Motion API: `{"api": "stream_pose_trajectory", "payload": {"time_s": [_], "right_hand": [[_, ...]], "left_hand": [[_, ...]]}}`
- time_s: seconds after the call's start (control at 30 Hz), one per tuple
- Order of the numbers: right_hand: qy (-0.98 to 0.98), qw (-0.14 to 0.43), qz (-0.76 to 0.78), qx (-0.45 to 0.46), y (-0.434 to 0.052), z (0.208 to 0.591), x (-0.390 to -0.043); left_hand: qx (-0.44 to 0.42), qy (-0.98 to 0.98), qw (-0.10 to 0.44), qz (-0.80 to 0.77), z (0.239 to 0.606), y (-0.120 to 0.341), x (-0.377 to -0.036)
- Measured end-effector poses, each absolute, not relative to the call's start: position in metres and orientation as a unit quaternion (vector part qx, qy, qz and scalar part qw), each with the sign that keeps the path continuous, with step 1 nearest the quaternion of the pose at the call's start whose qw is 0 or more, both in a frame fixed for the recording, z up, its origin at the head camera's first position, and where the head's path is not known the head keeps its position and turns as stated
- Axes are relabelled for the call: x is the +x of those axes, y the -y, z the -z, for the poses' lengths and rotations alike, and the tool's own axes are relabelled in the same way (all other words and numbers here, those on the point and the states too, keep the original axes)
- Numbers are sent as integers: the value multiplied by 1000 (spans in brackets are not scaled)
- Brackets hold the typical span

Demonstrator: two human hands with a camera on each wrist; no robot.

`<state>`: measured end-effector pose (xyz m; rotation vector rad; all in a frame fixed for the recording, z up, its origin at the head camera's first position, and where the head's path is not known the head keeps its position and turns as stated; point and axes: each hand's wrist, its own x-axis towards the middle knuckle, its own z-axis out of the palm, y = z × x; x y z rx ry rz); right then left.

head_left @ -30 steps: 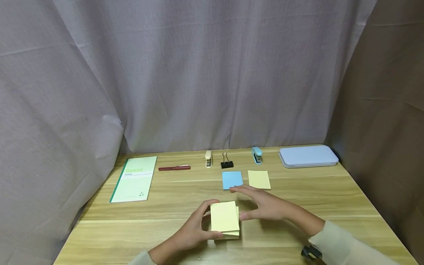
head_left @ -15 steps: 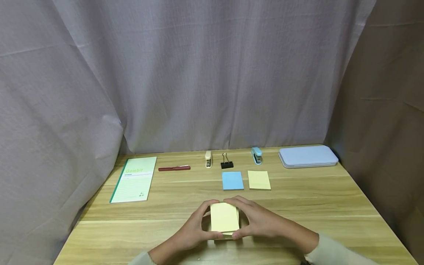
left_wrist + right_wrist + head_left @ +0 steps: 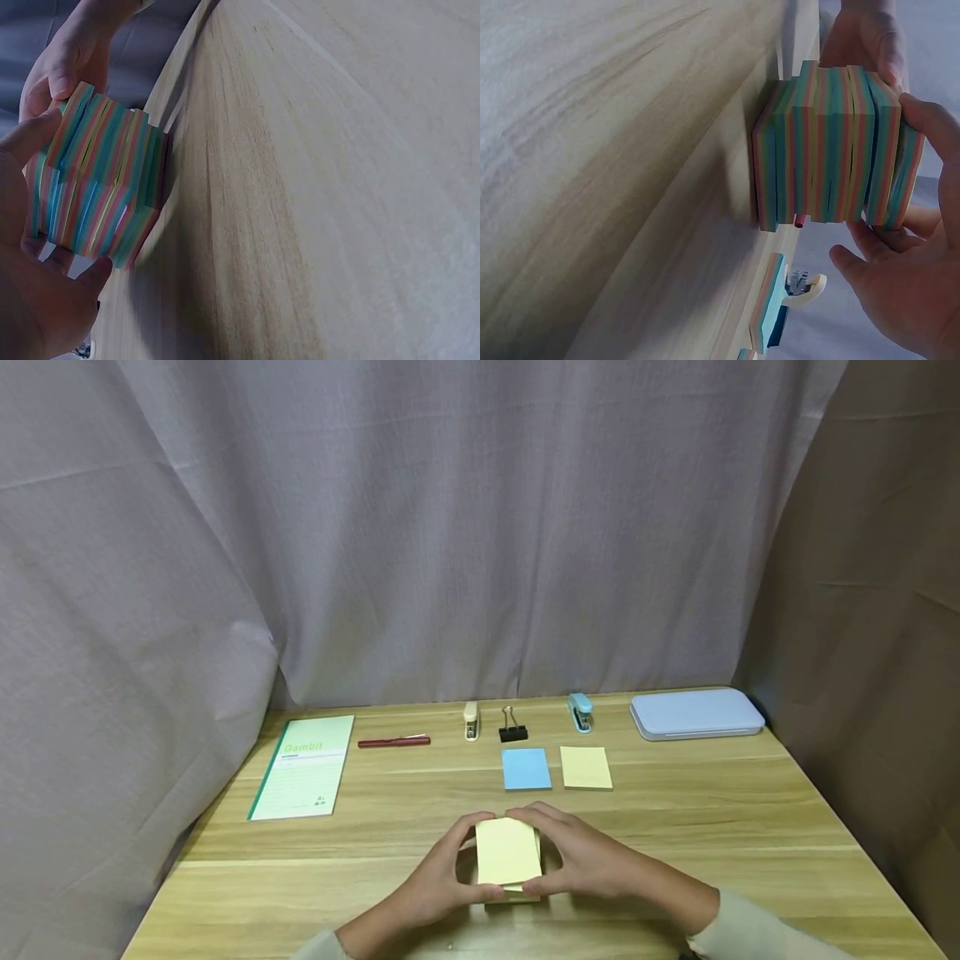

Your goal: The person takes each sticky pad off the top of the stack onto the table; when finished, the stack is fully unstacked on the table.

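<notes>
A tall stack of sticky note pads [image 3: 508, 852] stands near the table's front, pale yellow on top. From the side, its layers show pink, green and yellow stripes in the left wrist view, and the pads [image 3: 825, 146] sit slightly out of line with each other. My left hand [image 3: 438, 878] grips the upper pads from the left, thumb at the near edge and fingers at the far edge. Opposite it, my right hand [image 3: 588, 856] holds the stack's upper part from the right in the same way. Palms stay apart from the stack's sides.
Behind the stack lie a blue sticky pad [image 3: 527, 769] and a yellow one [image 3: 586, 767]. Farther back are a red pen [image 3: 393, 742], cream stapler [image 3: 471, 723], black binder clip [image 3: 513, 733], blue stapler [image 3: 581, 713] and pale blue case [image 3: 696, 714]. A notebook [image 3: 302, 781] lies left.
My right hand has come in from the upper right and taken hold of the stack's right side, uncovering the blue pad's corner. My left hand has kept its grip; the stack stays in place.
</notes>
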<state>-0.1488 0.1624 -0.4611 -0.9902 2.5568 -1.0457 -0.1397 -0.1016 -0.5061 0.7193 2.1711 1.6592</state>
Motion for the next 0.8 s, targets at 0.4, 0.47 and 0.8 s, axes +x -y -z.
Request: {"api": "stream_pose_trajectory", "payload": {"time_s": [0.4,0.47,0.8], "right_hand": [[-862,89,397,-302,-193,454,-155],[-866,80,396,-294,-203,453,-157],[-882,68,411,-221,-278,465,-188]], "left_hand": [[236,-795,147,-539,504,102,-138],[240,-807,140,-521,504,102,-138],[244,-817,134,-504,505,99,-135]]}}
